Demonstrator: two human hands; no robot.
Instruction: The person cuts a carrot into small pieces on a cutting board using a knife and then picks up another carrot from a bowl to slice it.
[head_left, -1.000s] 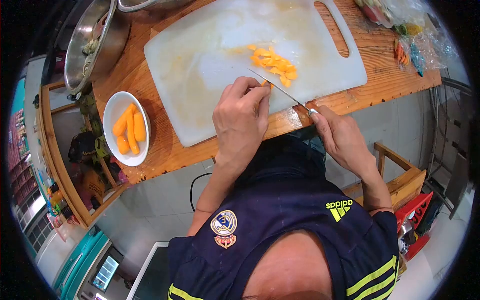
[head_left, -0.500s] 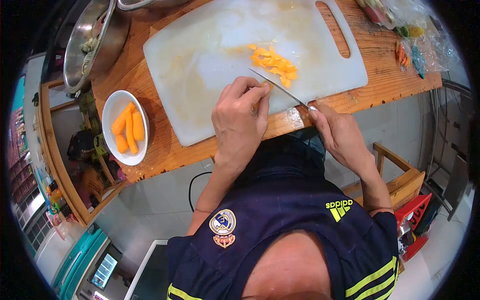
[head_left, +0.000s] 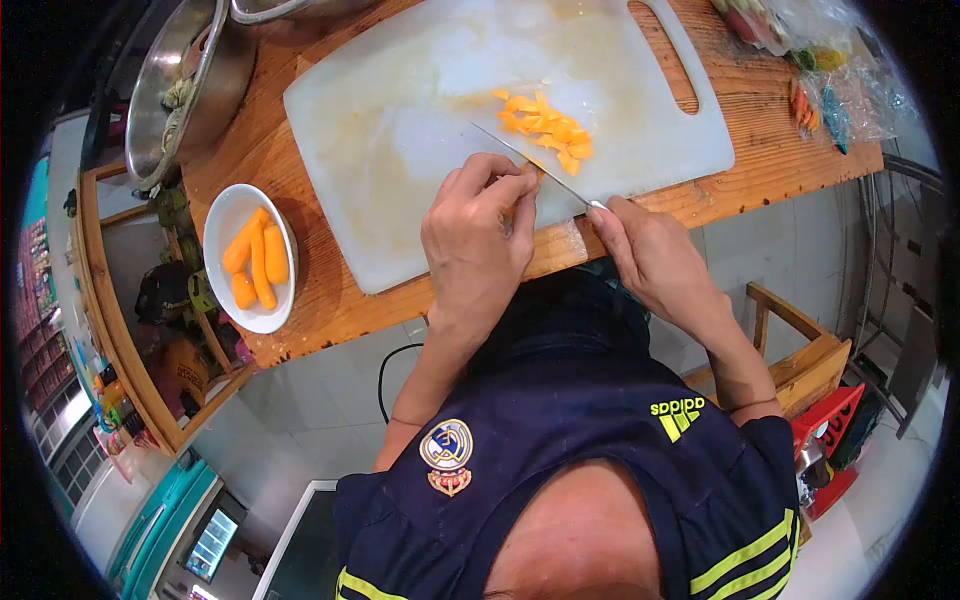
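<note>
My left hand [head_left: 478, 235] is closed over the near edge of the white cutting board [head_left: 390, 190], its fingertips pinching a small piece of carrot [head_left: 535, 163] that is mostly hidden. In my right hand [head_left: 655, 255] is the handle of a knife [head_left: 530, 160]. Its thin blade points up and left, passing right by the left fingertips. Just beyond the blade, cut carrot pieces [head_left: 545, 125] lie in a loose pile on the board. Left of the board, a white bowl [head_left: 218, 285] holds several peeled carrots [head_left: 258, 255].
Metal bowls [head_left: 150, 120] stand at the back left of the wooden table [head_left: 310, 325]. Plastic bags [head_left: 860, 100] with vegetables lie at the right end. Below the table's near edge, a wooden stool [head_left: 800, 350] stands on the right.
My right hand has moved left and slightly up, sliding the knife so its tip reaches farther past my left fingers. The left hand has hardly moved.
</note>
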